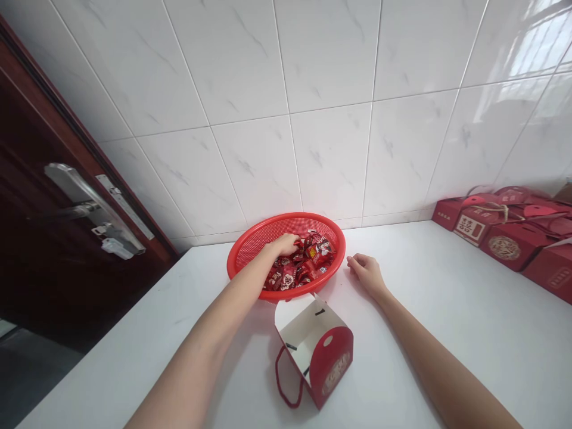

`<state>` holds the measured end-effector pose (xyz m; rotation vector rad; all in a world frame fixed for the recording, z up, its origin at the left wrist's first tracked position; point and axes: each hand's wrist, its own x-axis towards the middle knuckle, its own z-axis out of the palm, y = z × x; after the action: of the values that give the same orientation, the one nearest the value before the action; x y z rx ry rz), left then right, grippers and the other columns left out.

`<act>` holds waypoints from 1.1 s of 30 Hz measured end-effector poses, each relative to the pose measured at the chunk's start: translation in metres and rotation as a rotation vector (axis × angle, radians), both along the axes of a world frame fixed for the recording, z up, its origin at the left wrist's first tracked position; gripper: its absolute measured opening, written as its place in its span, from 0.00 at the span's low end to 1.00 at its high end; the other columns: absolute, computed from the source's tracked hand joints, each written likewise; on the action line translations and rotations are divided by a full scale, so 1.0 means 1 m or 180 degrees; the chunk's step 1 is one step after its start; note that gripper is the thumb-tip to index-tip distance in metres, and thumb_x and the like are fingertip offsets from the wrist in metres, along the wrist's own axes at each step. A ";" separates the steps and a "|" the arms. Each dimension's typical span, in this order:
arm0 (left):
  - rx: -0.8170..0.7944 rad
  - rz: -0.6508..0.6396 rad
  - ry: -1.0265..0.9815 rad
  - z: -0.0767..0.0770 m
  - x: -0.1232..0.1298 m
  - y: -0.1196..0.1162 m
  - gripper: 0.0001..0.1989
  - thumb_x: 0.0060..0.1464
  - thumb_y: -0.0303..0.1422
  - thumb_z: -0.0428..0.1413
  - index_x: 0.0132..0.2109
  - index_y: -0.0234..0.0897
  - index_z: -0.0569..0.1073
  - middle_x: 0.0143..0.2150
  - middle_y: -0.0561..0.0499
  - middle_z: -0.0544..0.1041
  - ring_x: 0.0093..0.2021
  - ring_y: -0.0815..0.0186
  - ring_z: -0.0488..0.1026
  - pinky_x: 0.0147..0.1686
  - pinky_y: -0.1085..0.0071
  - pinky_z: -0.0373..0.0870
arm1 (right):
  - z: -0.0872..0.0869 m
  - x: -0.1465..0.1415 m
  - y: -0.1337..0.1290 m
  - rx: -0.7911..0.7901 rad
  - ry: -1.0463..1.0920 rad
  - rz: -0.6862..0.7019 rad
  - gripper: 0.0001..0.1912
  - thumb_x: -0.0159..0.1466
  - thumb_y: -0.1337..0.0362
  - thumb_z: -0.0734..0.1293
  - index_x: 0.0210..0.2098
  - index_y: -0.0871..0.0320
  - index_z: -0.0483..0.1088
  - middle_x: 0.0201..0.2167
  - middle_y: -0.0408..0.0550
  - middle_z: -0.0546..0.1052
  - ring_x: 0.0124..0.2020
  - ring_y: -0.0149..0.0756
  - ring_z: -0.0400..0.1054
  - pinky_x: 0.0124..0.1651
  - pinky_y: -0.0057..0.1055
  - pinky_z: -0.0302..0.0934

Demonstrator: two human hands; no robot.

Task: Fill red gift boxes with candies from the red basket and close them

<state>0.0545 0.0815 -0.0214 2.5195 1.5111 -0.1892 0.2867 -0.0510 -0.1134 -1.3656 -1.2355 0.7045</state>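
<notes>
My left hand (285, 245) reaches into a red plastic basket (342, 250), its fingers bent down among red-wrapped candies (308, 262); what they grip, if anything, is too small to make out. Just right of the basket, my right hand (365, 271) rests on the white table, its fingers curled and what is in them, if anything, hidden. In front of the basket stands an open red gift box (331, 363), its inside white with a few small dark pieces in it. A red cord handle hangs at the box's left side.
Several closed red gift boxes (507, 244) line the right rear of the white table (429, 280), against a tiled wall (330, 155). At the far left is a dark red door (31, 250) with a metal handle and keys.
</notes>
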 end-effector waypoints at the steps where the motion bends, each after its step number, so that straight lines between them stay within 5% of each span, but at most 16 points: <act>1: -0.0023 0.0008 0.0033 0.000 0.001 -0.001 0.17 0.65 0.38 0.57 0.58 0.36 0.71 0.58 0.43 0.72 0.55 0.56 0.73 0.53 0.53 0.73 | 0.000 0.000 0.000 0.0004 -0.0001 0.0003 0.28 0.56 0.37 0.64 0.18 0.55 0.65 0.15 0.45 0.70 0.18 0.33 0.59 0.26 0.32 0.55; 14: -0.0209 0.0008 0.0050 0.006 -0.003 -0.004 0.17 0.64 0.37 0.58 0.56 0.35 0.72 0.58 0.43 0.73 0.55 0.55 0.72 0.54 0.52 0.72 | -0.004 0.002 0.004 -0.0037 -0.0022 -0.0018 0.26 0.58 0.39 0.63 0.19 0.55 0.65 0.16 0.45 0.70 0.18 0.33 0.61 0.25 0.31 0.56; 22: -0.0225 0.0011 -0.0841 0.024 0.006 -0.017 0.15 0.60 0.32 0.51 0.52 0.38 0.75 0.53 0.46 0.78 0.52 0.57 0.75 0.54 0.62 0.72 | -0.002 0.003 0.003 -0.0029 -0.0045 -0.0058 0.26 0.58 0.39 0.64 0.19 0.55 0.65 0.15 0.45 0.71 0.19 0.34 0.62 0.27 0.32 0.58; 28: -0.0150 -0.0067 -0.1761 0.047 0.010 -0.046 0.24 0.59 0.33 0.46 0.61 0.37 0.68 0.52 0.47 0.78 0.43 0.61 0.77 0.42 0.69 0.75 | 0.000 0.003 0.001 -0.0030 -0.0007 -0.0048 0.25 0.57 0.41 0.65 0.18 0.55 0.65 0.16 0.44 0.70 0.19 0.34 0.62 0.28 0.32 0.58; 33: -0.0073 -0.0166 -0.2263 0.051 -0.004 -0.084 0.24 0.61 0.33 0.47 0.63 0.39 0.67 0.54 0.47 0.77 0.54 0.58 0.74 0.53 0.65 0.72 | 0.002 0.002 0.000 -0.0035 -0.0002 -0.0055 0.26 0.56 0.40 0.65 0.18 0.55 0.66 0.15 0.44 0.70 0.18 0.34 0.61 0.27 0.32 0.57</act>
<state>0.0502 -0.0030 0.0300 2.2337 1.1321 0.6124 0.2887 -0.0510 -0.1114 -1.3841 -1.2203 0.6998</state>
